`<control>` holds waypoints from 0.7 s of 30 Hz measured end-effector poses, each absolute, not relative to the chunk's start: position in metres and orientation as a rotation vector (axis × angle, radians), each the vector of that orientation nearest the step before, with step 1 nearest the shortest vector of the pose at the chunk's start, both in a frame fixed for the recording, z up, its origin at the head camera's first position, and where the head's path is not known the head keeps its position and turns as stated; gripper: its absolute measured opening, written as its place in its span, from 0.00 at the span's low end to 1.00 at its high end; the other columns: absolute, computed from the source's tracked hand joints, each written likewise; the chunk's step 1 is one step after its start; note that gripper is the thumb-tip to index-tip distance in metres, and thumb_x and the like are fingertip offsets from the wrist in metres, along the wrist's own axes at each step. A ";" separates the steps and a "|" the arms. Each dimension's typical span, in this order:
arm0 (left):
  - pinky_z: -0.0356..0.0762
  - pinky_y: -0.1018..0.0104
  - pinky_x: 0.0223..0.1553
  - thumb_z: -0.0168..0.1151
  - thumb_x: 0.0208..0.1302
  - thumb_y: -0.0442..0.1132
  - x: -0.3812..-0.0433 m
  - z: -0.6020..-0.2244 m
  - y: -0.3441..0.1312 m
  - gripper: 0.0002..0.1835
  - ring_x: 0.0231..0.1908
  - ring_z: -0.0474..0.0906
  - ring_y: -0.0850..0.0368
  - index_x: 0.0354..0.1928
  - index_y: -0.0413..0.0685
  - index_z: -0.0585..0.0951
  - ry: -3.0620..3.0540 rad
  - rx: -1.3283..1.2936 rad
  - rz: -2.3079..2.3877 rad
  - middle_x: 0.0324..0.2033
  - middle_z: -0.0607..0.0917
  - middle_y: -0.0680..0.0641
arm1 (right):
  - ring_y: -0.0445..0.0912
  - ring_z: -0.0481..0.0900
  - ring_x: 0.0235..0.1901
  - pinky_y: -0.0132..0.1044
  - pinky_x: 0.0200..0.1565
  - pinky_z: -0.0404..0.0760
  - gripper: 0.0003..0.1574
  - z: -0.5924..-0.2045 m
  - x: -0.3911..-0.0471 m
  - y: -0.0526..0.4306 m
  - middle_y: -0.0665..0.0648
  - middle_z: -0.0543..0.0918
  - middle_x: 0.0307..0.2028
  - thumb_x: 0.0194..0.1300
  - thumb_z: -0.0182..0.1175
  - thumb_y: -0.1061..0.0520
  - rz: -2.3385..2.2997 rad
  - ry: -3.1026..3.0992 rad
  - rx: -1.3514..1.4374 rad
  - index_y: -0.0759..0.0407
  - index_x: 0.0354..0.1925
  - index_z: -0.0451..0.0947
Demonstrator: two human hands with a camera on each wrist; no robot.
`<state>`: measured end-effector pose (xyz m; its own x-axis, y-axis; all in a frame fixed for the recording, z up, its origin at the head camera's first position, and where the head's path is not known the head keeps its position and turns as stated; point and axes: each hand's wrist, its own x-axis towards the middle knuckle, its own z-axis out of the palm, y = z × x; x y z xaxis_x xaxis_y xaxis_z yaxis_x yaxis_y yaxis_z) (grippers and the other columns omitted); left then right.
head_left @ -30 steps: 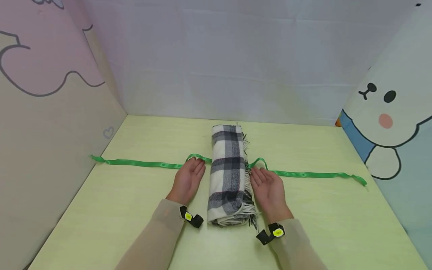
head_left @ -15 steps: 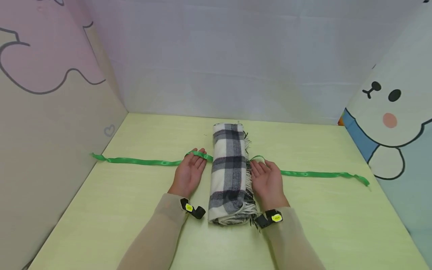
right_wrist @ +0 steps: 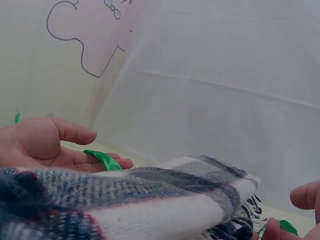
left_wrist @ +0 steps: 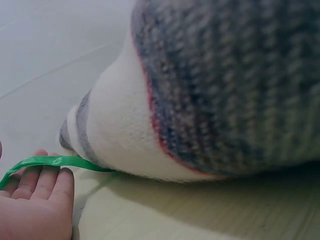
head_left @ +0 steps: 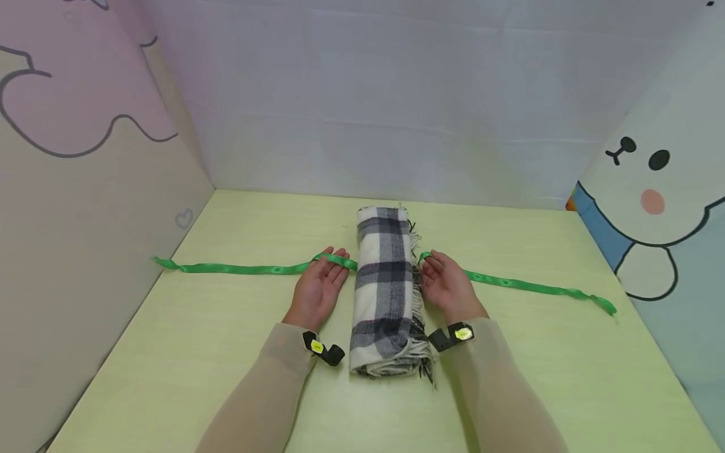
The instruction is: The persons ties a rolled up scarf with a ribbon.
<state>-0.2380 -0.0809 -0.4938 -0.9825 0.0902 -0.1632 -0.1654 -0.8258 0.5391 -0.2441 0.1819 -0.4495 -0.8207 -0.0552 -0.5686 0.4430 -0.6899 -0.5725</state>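
A rolled plaid scarf (head_left: 385,277), white, grey and dark blue with fringe along its right side, lies lengthwise on the table. Crosswise beneath it runs a green ribbon (head_left: 243,269), its two ends stretched out left and right. My left hand (head_left: 317,289) is palm up beside the roll, fingers extended, and the ribbon (left_wrist: 42,160) lies across them. On the fringe side my right hand (head_left: 450,289) is also palm up, fingers slightly bent, with the ribbon looped over by the fingertips. Its thumb stands apart from the fingers in the right wrist view. The ribbon's middle is hidden under the scarf.
The pale yellow table (head_left: 272,220) is bounded by a white cloth backdrop (head_left: 362,113). Cartoon-printed panels rise on the left (head_left: 85,189) and right (head_left: 680,283). Each wrist wears a black strap with a small yellow-labelled camera mount.
My left hand has slid its fingers under the ribbon and lifted slightly. My right hand has moved farther up the scarf, drawing the right ribbon end into a slant. The scarf stays put.
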 end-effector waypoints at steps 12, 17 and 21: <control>0.62 0.54 0.74 0.37 0.86 0.38 -0.238 -0.495 -0.079 0.27 0.73 0.61 0.42 0.79 0.37 0.53 0.884 -0.212 2.863 0.74 0.63 0.32 | 0.42 0.75 0.33 0.31 0.34 0.75 0.08 -0.450 -0.259 0.184 0.50 0.75 0.33 0.79 0.56 0.53 -2.370 1.686 0.793 0.56 0.44 0.71; 0.64 0.55 0.73 0.39 0.85 0.38 -0.239 -0.494 -0.079 0.26 0.73 0.63 0.42 0.78 0.38 0.54 0.922 -0.237 2.870 0.73 0.64 0.33 | 0.46 0.72 0.45 0.38 0.48 0.74 0.12 -0.454 -0.254 0.183 0.54 0.72 0.46 0.78 0.56 0.56 -2.274 2.089 0.721 0.58 0.35 0.68; 0.65 0.55 0.72 0.39 0.85 0.37 -0.238 -0.492 -0.078 0.24 0.72 0.64 0.42 0.77 0.38 0.55 0.946 -0.268 2.877 0.73 0.65 0.33 | 0.46 0.78 0.48 0.39 0.55 0.77 0.08 -0.457 -0.250 0.182 0.56 0.80 0.48 0.79 0.54 0.59 -2.404 2.035 0.649 0.62 0.40 0.73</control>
